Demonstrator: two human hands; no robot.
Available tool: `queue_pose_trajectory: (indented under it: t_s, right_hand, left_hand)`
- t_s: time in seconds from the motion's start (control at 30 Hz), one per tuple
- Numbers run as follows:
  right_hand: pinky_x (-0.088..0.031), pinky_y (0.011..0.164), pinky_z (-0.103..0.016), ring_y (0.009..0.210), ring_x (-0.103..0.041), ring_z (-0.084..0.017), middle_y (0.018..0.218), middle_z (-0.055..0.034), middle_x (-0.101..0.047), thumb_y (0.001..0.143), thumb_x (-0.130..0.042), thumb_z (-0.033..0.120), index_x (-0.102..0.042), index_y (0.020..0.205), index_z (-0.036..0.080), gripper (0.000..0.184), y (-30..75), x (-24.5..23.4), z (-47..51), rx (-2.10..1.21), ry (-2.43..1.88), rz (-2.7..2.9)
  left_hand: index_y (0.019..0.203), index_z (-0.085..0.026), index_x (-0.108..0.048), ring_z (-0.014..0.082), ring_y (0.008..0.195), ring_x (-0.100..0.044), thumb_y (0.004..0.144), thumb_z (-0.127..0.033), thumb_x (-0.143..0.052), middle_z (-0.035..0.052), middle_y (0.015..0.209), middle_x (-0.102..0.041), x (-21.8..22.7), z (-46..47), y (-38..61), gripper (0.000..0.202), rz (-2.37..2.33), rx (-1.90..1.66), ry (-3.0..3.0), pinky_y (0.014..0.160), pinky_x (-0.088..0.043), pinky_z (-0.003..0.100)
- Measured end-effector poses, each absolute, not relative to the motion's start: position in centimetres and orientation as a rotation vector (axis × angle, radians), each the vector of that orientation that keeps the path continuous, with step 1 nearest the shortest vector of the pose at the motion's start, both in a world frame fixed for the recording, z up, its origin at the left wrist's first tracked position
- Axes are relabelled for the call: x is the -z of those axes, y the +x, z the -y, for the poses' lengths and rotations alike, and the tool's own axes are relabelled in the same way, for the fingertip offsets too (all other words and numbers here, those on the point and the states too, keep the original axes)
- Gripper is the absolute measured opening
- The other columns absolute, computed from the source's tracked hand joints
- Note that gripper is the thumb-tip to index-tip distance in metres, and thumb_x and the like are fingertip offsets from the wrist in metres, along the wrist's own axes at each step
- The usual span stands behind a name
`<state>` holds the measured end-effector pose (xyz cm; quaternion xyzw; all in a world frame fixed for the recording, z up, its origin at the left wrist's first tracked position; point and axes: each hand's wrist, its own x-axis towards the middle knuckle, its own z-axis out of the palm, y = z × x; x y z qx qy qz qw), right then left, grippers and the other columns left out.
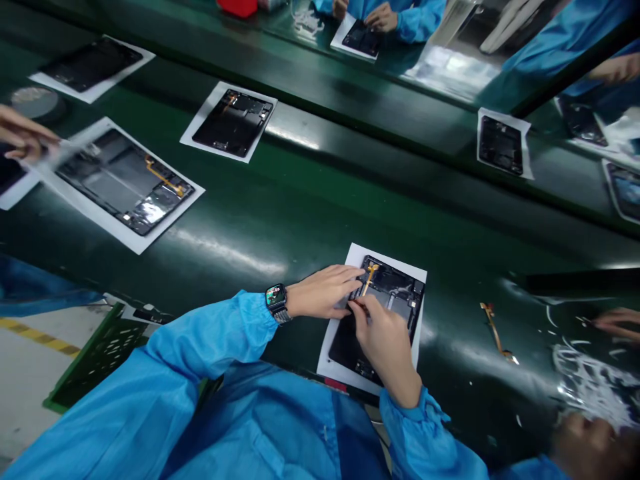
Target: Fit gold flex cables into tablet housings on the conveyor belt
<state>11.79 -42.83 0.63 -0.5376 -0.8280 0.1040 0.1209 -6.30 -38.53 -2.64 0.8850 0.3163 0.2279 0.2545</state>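
Observation:
An opened tablet housing point(384, 293), black with grey inner parts, lies on a white sheet point(333, 339) before me. Along its upper left part runs an orange flex cable point(369, 279). My left hand point(323, 291), a watch at its wrist, rests over the housing's left edge with its fingers stretched out. Close beside it my right hand point(393, 340) pinches at the lower end of the flex cable; the fingertips hide the exact contact. A loose flex cable point(493, 330) lies on the green bench to the right.
Other opened tablets on white sheets lie at the left point(125, 180), upper middle point(233, 123) and far right point(500, 145). White scraps point(590, 387) are heaped at right, near another person's hand point(585, 443). A co-worker's hand point(25, 137) pulls clear film at left. A green crate point(95, 353) stands below the bench.

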Motion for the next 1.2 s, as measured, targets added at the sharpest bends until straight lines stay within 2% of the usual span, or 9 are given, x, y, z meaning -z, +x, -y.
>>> queue_pose_trajectory:
  t_s: [0.1,0.27,0.73,0.8,0.87,0.97,1.07,1.13,1.2]
  right_hand:
    - [-0.034,0.051,-0.027,0.059,-0.064,-0.021,0.07,-0.0059,-0.068,0.095,-0.046,0.022,-0.062,0.087,0.017,0.019,11.4,-1.1,42.2,-0.303,-1.598,2.501]
    - [-0.039,0.057,-0.027,0.066,-0.067,-0.02,0.076,-0.0052,-0.07,0.097,-0.045,0.027,-0.062,0.09,0.019,0.021,12.9,-1.9,42.0,-0.451,-1.592,2.416]
    - [-0.033,0.051,-0.028,0.058,-0.063,-0.02,0.071,-0.0072,-0.068,0.098,-0.039,0.022,-0.063,0.086,0.017,0.027,11.7,-0.9,42.9,-0.262,-1.612,2.472]
    - [-0.038,0.054,-0.027,0.062,-0.065,-0.02,0.075,-0.0074,-0.069,0.098,-0.04,0.024,-0.065,0.091,0.017,0.026,11.9,-0.8,42.9,-0.354,-1.605,2.396]
    - [-0.046,0.065,-0.028,0.074,-0.068,-0.021,0.084,-0.0071,-0.071,0.096,-0.044,0.026,-0.066,0.096,0.018,0.023,12.6,-0.7,42.5,-0.576,-1.566,2.189]
    - [-0.053,0.075,-0.032,0.08,-0.068,-0.02,0.086,-0.0062,-0.07,0.092,-0.05,0.031,-0.064,0.095,0.019,0.019,14.8,-0.4,40.6,-0.917,-1.452,1.585]
    - [-0.052,0.055,-0.03,0.06,-0.062,-0.017,0.071,-0.0014,-0.061,0.087,-0.054,0.037,-0.06,0.089,0.018,0.02,18.8,-0.6,38.0,-1.068,-1.333,1.124]
    - [-0.043,0.041,-0.025,0.048,-0.053,-0.014,0.062,0.0024,-0.053,0.084,-0.056,0.041,-0.06,0.086,0.018,0.023,22.3,-0.9,36.6,-1.096,-1.327,1.092]
    - [-0.034,0.036,-0.022,0.043,-0.046,-0.011,0.057,0.0038,-0.049,0.084,-0.057,0.046,-0.062,0.083,0.016,0.03,25.6,-1.3,35.7,-0.983,-1.419,1.211]
  left_hand:
    - [0.126,-0.013,-0.049,0.0304,0.137,-0.038,0.082,-0.025,-0.068,0.0197,0.145,-0.042,2.6,38.5,-6.4,0.049,-0.863,-0.621,2.402,0.111,-0.035,0.045]
    - [0.128,-0.011,-0.048,0.0302,0.137,-0.038,0.082,-0.03,-0.071,0.0207,0.145,-0.042,2.5,38.5,-6.4,0.055,-0.868,-0.623,2.414,0.112,-0.034,0.045]
    - [0.13,-0.014,-0.047,0.0296,0.139,-0.036,0.082,-0.029,-0.072,0.0185,0.147,-0.04,2.4,38.5,-6.6,0.056,-0.862,-0.599,2.378,0.114,-0.033,0.045]
    - [0.132,-0.014,-0.046,0.029,0.138,-0.037,0.082,-0.029,-0.071,0.0183,0.147,-0.04,2.2,38.6,-6.7,0.058,-0.863,-0.61,2.372,0.114,-0.033,0.044]
    - [0.133,-0.015,-0.046,0.0279,0.137,-0.038,0.083,-0.031,-0.071,0.017,0.146,-0.042,1.8,38.7,-6.8,0.059,-0.875,-0.627,2.36,0.113,-0.035,0.043]
    - [0.129,-0.018,-0.05,0.0245,0.131,-0.044,0.089,-0.033,-0.064,0.0129,0.139,-0.049,1.4,37.8,-6.3,0.045,-0.935,-0.709,2.329,0.109,-0.039,0.041]
    - [0.122,-0.018,-0.055,0.0233,0.127,-0.046,0.095,-0.029,-0.054,0.011,0.132,-0.053,1.0,34.9,-4.7,0.029,-1.07,-0.74,2.381,0.107,-0.039,0.041]
    - [0.12,-0.015,-0.056,0.0265,0.124,-0.047,0.094,-0.029,-0.055,0.0131,0.127,-0.055,0.8,32.2,-3.1,0.03,-1.181,-0.62,2.462,0.103,-0.04,0.045]
    - [0.116,-0.012,-0.058,0.0287,0.114,-0.054,0.09,-0.029,-0.061,0.0138,0.116,-0.061,0.7,29.5,-1.5,0.031,-1.243,-0.458,2.519,0.096,-0.044,0.045]
